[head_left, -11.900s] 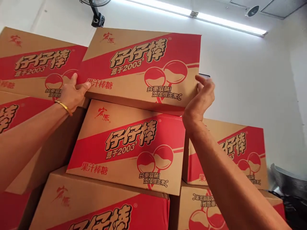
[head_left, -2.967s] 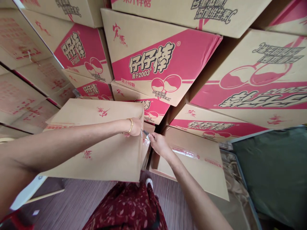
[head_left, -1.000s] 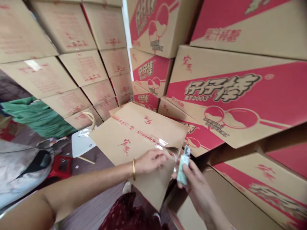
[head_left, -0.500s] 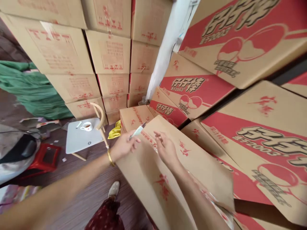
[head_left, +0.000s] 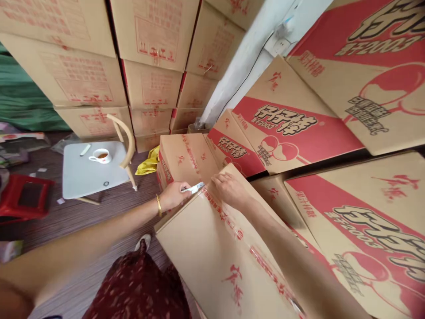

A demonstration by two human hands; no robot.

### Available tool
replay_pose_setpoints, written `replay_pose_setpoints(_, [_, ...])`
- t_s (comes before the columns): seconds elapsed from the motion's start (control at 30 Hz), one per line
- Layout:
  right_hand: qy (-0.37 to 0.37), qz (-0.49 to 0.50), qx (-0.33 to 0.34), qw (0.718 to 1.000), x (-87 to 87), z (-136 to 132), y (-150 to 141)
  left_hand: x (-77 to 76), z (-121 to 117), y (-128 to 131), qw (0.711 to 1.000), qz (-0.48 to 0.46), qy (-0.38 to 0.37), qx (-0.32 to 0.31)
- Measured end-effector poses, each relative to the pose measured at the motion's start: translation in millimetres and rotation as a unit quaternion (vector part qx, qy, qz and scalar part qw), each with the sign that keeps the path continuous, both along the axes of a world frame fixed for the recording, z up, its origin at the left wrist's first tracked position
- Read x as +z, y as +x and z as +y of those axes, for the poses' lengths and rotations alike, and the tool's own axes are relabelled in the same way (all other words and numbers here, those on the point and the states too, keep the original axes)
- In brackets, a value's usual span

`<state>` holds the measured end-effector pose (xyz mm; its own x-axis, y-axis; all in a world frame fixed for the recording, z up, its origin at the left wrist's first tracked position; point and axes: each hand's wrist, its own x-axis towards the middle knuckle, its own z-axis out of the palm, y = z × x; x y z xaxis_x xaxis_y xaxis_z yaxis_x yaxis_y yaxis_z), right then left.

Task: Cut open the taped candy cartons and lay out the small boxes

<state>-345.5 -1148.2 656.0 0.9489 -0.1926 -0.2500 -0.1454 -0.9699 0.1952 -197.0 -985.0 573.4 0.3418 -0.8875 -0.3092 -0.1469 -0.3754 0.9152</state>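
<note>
In my left hand (head_left: 174,195), closed, is a pale-handled box cutter (head_left: 194,188), held at the far end of a large taped cardboard carton (head_left: 199,239). The cutter's tip is beside the end of the seam; whether the blade has entered the tape I cannot tell. My right hand (head_left: 229,188) lies on the carton's top at that same end, fingers bent and touching the cardboard. Clear tape (head_left: 232,226) with red print runs along the seam between the top flaps, passing under my right forearm.
Another taped carton (head_left: 182,153) stands just beyond. Stacked red-printed cartons (head_left: 282,128) rise on the right, plain-sided cartons (head_left: 156,84) behind. At left are a grey-seated chair (head_left: 89,175) bearing a cup of tea (head_left: 100,156), a red stool (head_left: 26,195) and a yellow bag (head_left: 148,161).
My left hand has brought the box cutter down to the carton's far edge. My right hand has lowered from above the carton onto its top. The view has shifted.
</note>
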Motion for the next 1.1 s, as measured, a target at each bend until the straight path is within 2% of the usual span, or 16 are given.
replay_pose_setpoints(0.13, [-0.005, 0.035, 0.014, 0.999, 5.3, -1.3, 7.7, 8.1, -6.1, 10.7, 0.998, -0.042, -0.037, -0.013])
replay_pose_setpoints(0.27, [-0.019, 0.06, 0.037, 0.997, 5.7, -2.0, 11.4, 16.7, -18.8, 14.0, 0.994, -0.096, -0.012, -0.049])
replay_pose_setpoints(0.47, [-0.042, 0.087, 0.074, 0.993, 10.7, -3.4, 14.8, 26.4, -25.8, 16.8, 0.993, -0.096, -0.026, -0.07])
replay_pose_setpoints(0.63, [-0.042, 0.07, 0.078, 0.994, 13.7, -8.5, 19.3, 29.4, -25.3, 18.5, 0.993, -0.088, -0.019, -0.075])
replay_pose_setpoints(0.8, [-0.022, 0.061, 0.067, 0.996, 14.2, -13.0, 21.4, 29.1, -25.4, 18.3, 0.988, -0.119, -0.011, -0.092])
replay_pose_setpoints(0.9, [0.006, 0.028, 0.065, 0.998, 12.6, -19.5, 26.0, 34.0, -29.6, 19.7, 0.981, -0.161, -0.002, -0.108])
replay_pose_setpoints(1.1, [0.097, 0.005, 0.077, 0.992, 5.3, -36.9, 33.5, 52.7, -57.2, 23.4, 0.949, -0.23, 0.033, -0.215])
